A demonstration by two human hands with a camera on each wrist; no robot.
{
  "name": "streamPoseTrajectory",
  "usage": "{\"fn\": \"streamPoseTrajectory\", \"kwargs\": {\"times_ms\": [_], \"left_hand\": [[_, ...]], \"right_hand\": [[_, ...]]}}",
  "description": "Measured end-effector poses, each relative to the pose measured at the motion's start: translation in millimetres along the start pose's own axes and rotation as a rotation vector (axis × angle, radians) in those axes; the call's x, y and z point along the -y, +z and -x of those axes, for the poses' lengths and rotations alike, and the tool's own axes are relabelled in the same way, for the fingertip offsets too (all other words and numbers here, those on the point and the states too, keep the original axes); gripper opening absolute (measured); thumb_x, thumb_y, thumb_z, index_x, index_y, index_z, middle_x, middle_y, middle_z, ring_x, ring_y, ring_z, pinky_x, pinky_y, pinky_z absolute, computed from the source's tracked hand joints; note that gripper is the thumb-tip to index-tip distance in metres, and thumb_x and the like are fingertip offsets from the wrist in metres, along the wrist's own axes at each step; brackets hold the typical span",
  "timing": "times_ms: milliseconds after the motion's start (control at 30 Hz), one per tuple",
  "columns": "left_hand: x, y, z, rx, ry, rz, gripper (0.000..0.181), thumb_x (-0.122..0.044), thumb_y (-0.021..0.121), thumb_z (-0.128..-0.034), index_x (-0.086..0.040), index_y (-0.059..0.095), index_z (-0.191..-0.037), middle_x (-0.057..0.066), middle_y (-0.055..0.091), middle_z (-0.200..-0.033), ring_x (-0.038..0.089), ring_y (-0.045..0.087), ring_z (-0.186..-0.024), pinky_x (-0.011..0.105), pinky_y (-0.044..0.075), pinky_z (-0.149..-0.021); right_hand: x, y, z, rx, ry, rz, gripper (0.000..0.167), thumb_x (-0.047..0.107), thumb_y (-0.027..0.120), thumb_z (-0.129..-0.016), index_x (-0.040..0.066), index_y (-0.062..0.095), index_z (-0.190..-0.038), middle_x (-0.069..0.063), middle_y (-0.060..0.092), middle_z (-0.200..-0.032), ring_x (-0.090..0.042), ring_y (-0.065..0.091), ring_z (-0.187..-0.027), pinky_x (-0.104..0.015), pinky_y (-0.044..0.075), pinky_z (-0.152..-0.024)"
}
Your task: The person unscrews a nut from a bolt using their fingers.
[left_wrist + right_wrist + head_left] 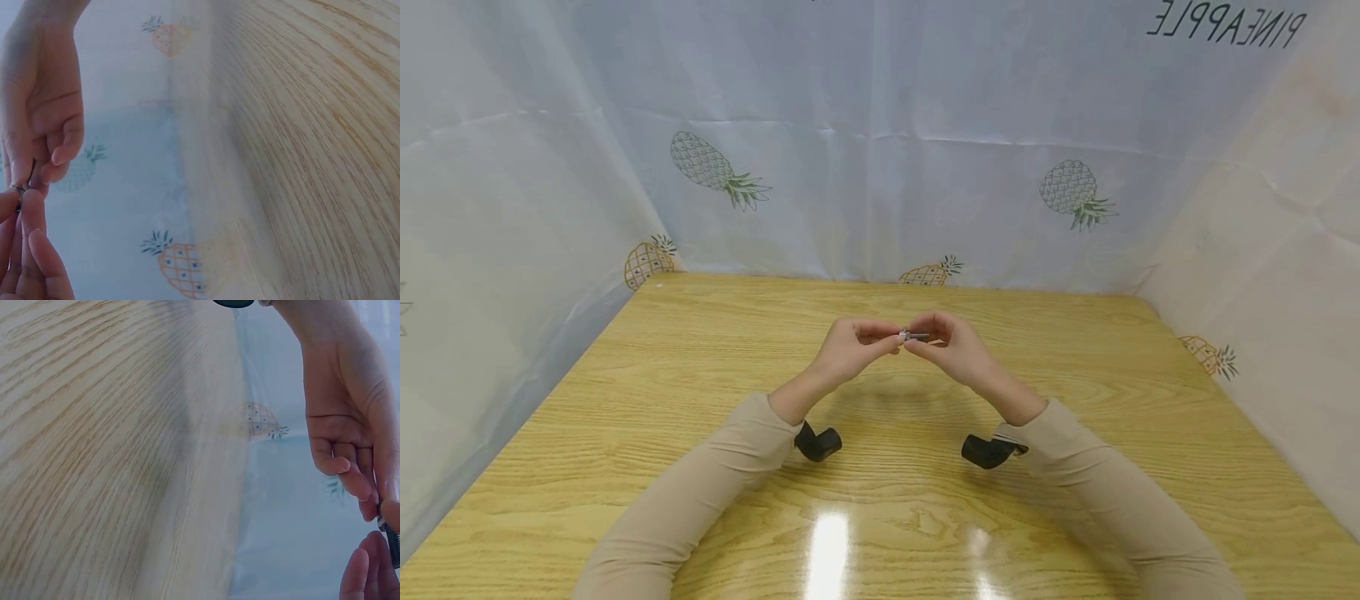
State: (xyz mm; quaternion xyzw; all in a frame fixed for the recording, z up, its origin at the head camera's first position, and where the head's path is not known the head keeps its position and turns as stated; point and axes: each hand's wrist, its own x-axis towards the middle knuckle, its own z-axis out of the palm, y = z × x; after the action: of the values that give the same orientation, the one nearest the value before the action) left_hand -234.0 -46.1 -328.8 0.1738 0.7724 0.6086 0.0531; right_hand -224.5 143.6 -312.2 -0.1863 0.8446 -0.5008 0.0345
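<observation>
Bolt [917, 336] is up off the counter [1075, 358], held between the fingertips of both hands. Left hand [842, 360]: thumb and forefinger closed to a pinch on the head end. Right hand [961, 354]: thumb and fingers pinch next to that, just right of the left fingertips. Tips of the two hands nearly meet around the metal.

Thicker part sits right at the left fingertips; there's a collar [907, 335] on it, nut or washer maybe, too small and half covered to be sure. Threaded shank comes out of the left fingertips and points right, into the arch between right thumb and forefinger. Free end is inside that arch, short of the right palm.

Long axis runs side to side, left hand to right hand, roughly parallel to the far edge of the counter. Looks about level from the head view. Right wrist view agrees: shank leads away from the left fingertips toward the right hand, thread visible. Left wrist view shows only a thin dark piece of it, up against the right fingers.

Spare fingers on both hands are loosely bent, no second part in them.

Around the hands: beige sleeves [692, 492] on both forearms, black mounts [817, 445] under both wrists, nearer the body than the fingertips. Beyond the hands, past the counter's far edge, white cloth [865, 192] with printed pineapples [1069, 187].
</observation>
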Motion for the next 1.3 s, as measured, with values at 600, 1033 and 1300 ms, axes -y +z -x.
{"fn": "streamPoseTrajectory", "kwargs": {"times_ms": [600, 1033, 1300], "left_hand": [[1.2, -0.7, 0.0, -0.011, 0.032, 0.002, 0.023, -0.017, 0.066, -0.0877, -0.005, 0.071, -0.106, 0.015, 0.071, -0.105, 0.017, 0.070, -0.087, 0.032, 0.054, -0.087], [3.2, -1.3, 0.3, -0.006, 0.060, -0.016, 0.024, -0.019, 0.065, -0.0880, -0.006, 0.070, -0.107, 0.015, 0.071, -0.104, 0.017, 0.070, -0.086, 0.032, 0.055, -0.085], [4.3, -2.0, 0.6, -0.018, 0.048, -0.002, 0.024, -0.016, 0.066, -0.0877, -0.004, 0.070, -0.107, 0.017, 0.071, -0.102, 0.019, 0.070, -0.085, 0.033, 0.055, -0.086]], "right_hand": [[0.6, 0.8, -1.0, 0.017, 0.035, 0.023, 0.029, 0.020, 0.063, -0.090, 0.006, 0.059, -0.115, -0.014, 0.061, -0.116, -0.028, 0.061, -0.106, -0.035, 0.054, -0.086], [-0.1, 2.1, -3.5, 0.037, 0.039, 0.029, 0.033, 0.031, 0.054, -0.095, 0.006, 0.064, -0.115, -0.017, 0.066, -0.108, -0.034, 0.062, -0.101, -0.040, 0.054, -0.085], [-1.4, 2.9, -3.4, 0.007, 0.011, 0.003, 0.036, 0.018, 0.065, -0.088, 0.005, 0.056, -0.120, -0.016, 0.060, -0.119, -0.030, 0.061, -0.109, -0.036, 0.054, -0.088]]}}
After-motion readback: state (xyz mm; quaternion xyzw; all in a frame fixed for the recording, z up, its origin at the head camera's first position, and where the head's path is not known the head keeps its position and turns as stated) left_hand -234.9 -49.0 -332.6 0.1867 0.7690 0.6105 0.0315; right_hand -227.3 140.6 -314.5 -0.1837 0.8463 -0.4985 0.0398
